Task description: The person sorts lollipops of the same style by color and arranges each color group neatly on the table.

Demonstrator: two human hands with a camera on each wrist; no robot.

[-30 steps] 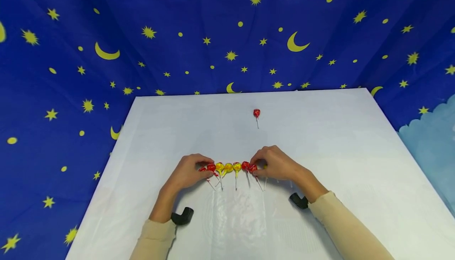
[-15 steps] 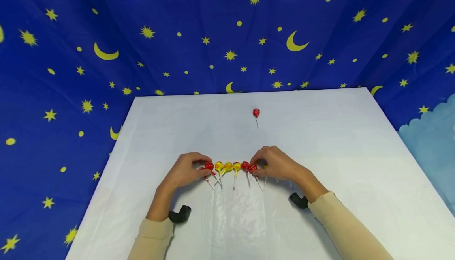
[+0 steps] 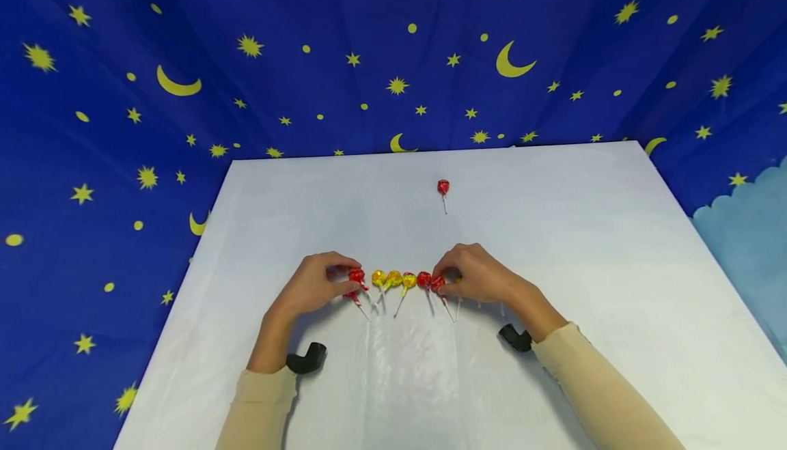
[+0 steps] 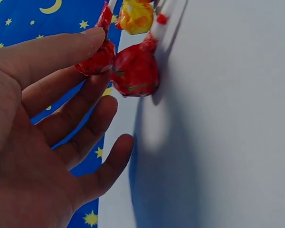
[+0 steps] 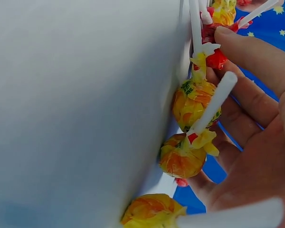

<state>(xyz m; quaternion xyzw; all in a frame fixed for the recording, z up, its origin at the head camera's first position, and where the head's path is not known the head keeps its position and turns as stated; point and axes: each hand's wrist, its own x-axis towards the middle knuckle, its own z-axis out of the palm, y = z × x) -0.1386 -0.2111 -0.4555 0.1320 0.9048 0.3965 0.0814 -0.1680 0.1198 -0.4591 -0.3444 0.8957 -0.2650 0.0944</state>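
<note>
Lollipops in red and yellow wrappers lie in a row across the white table. At its left end my left hand (image 3: pixel 309 285) pinches a red lollipop (image 4: pixel 96 61) between thumb and fingers. Another red lollipop (image 4: pixel 135 71) lies right beside it. Three yellow lollipops (image 3: pixel 393 278) and a red lollipop (image 3: pixel 423 279) fill the middle of the row. My right hand (image 3: pixel 482 276) pinches a red lollipop (image 5: pixel 216 58) at the right. Under that palm sit several yellow lollipops (image 5: pixel 194 107), mostly hidden in the head view.
A single red lollipop (image 3: pixel 443 187) lies farther back on the white table (image 3: pixel 553 204). Black curved pieces (image 3: pixel 307 358) stick out at both wrists. Behind and at the left hangs a blue cloth (image 3: pixel 344 20) with yellow stars and moons.
My left hand has shifted left with its red lollipop, so a gap parts it from the yellow ones. One yellow lollipop's stick has swung left. The right hand stays in place.
</note>
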